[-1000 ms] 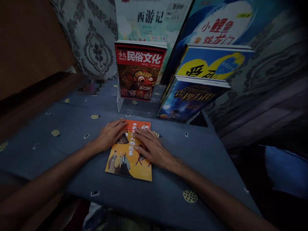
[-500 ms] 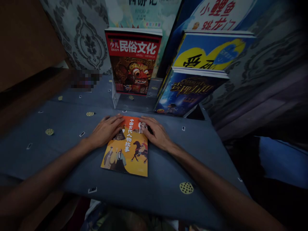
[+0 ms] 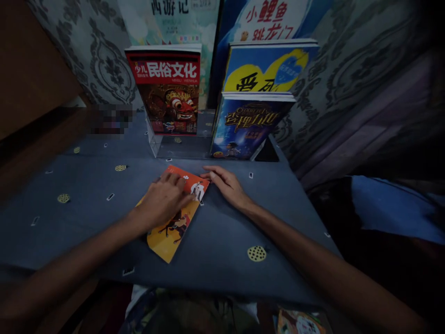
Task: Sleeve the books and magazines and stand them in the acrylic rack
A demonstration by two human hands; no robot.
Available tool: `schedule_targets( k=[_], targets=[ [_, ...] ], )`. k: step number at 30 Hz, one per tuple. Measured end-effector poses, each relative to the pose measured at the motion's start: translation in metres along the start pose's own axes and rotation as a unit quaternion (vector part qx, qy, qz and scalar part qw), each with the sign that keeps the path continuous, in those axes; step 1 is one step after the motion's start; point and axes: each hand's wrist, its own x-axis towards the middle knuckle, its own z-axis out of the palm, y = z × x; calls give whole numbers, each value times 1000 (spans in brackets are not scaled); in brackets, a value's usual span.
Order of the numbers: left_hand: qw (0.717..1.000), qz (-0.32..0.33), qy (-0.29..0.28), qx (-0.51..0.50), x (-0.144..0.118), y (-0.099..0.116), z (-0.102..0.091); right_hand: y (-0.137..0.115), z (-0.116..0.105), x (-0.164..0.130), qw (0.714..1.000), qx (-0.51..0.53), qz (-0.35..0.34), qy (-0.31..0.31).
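Note:
An orange and yellow book (image 3: 181,215) with drawn figures and a horse lies slantwise on the blue cloth, its top corner pointing toward the right. My left hand (image 3: 163,199) rests across the cover with the fingers laid over it and the thumb apart, hiding much of the title and the left side. At the upper right corner of that book, the fingertips of my right hand (image 3: 225,185) are at or touching the edge, fingers stretched and loosely apart.
Behind stand a red mask book (image 3: 174,99) in a clear acrylic stand (image 3: 181,148), a dark blue book (image 3: 246,127), a blue and yellow book (image 3: 267,65) and taller books. Wood (image 3: 34,74) is on the left; another colourful book (image 3: 299,322) shows at the bottom edge.
The orange book has turned clockwise under my left hand, which has moved further over its cover. My right hand has slid off the cover to its corner. The view has shifted right.

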Motion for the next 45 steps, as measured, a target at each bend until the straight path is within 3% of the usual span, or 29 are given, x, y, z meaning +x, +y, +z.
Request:
schedule_targets(
  k=[4, 10, 19, 26, 30, 33, 37, 40, 42, 43, 45],
  targets=[
    [999, -20, -39, 29, -1, 35, -3, 1, 0, -7, 998, 55, 19, 5],
    [995, -8, -45, 89, -2, 51, -7, -6, -5, -21, 998, 60, 15, -1],
    [987, 80, 67, 123, -2, 47, 2, -13, -12, -27, 998, 2, -55, -3],
    [991, 72, 23, 107, -2, 43, -6, -15, -11, -29, 996, 4, -86, 37],
    [993, 59, 47, 94, -2, 44, -3, -21, -11, -33, 988, -31, -127, 76],
    [993, 55, 70, 75, -5, 43, 4, -24, -9, -36, 983, -80, -154, 60],
    [995, 81, 50, 32, -19, 26, 8, -24, -6, -37, 975, -139, -171, 4],
    [984, 172, 2, -39, -42, -9, 3, -23, -5, -36, 972, -164, -166, 6],
    [971, 216, -59, -82, -62, -35, 1, -23, -5, -36, 970, -174, -169, 6],
    [967, 222, -84, -90, -72, -46, 1, -23, -5, -36, 969, -177, -171, 5],
    [972, 207, -80, -77, -91, -62, 4, -23, -5, -35, 969, -181, -168, -1]
  ],
)
